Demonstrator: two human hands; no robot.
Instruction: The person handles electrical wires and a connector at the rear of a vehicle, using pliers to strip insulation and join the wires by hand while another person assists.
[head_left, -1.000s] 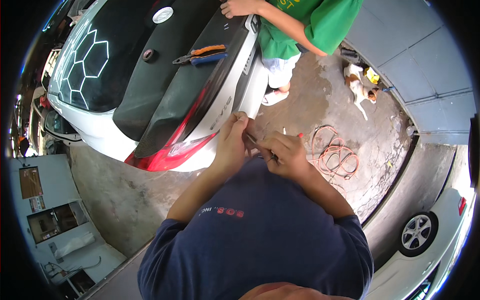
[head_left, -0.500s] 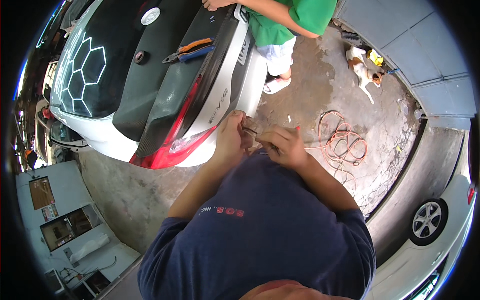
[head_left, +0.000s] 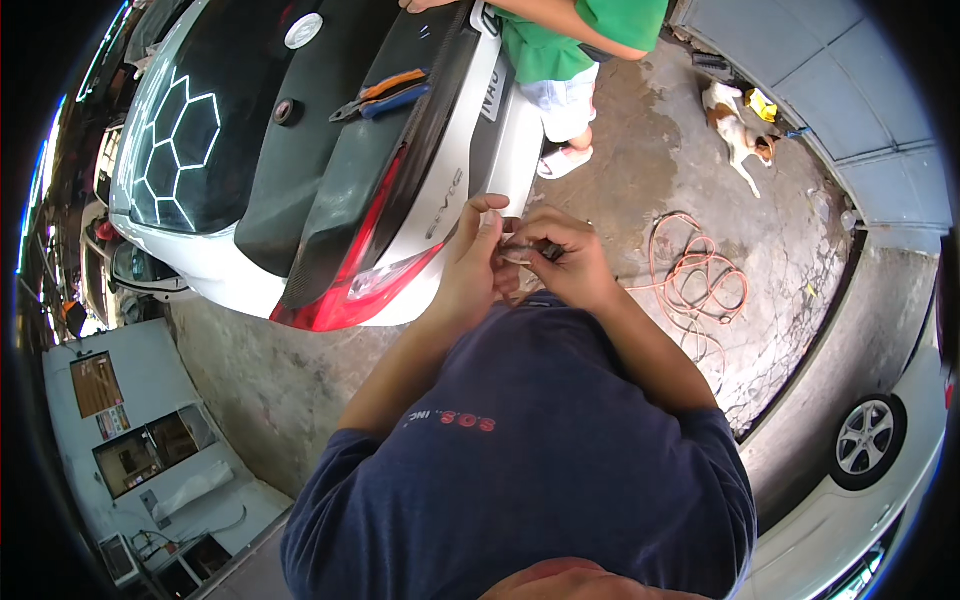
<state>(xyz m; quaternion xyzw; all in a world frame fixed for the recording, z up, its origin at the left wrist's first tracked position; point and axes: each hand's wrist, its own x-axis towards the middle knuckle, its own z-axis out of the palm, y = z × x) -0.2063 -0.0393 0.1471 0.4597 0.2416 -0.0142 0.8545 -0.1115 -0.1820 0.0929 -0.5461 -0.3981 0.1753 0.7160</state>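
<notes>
In front of my chest both hands meet, fingertips touching or nearly so. My left hand [head_left: 473, 258] is closed, its thumb pointing up, and my right hand [head_left: 572, 258] pinches from the other side. Between them is a small, thin piece, partly dark and partly pale; fingers cover most of it, so its kind cannot be made out. Just beyond my left hand is the rear of a white car [head_left: 222, 270] with a red tail light [head_left: 345, 302]. On its dark trunk lid lie pliers [head_left: 385, 94] with one orange and one blue handle, and a small dark roll [head_left: 286, 112].
A person in a green shirt [head_left: 545, 45] stands at the car's rear, one hand on the trunk. Right of me an orange hose [head_left: 690, 275] lies coiled on concrete. A brown-and-white dog [head_left: 735, 130] lies by the grey gate [head_left: 870, 100]. Another car's wheel [head_left: 867, 440] is at far right.
My hands have come closer together, the right moving in over the small piece. The whole scene has shifted slightly in view; the pliers and roll stay put on the trunk.
</notes>
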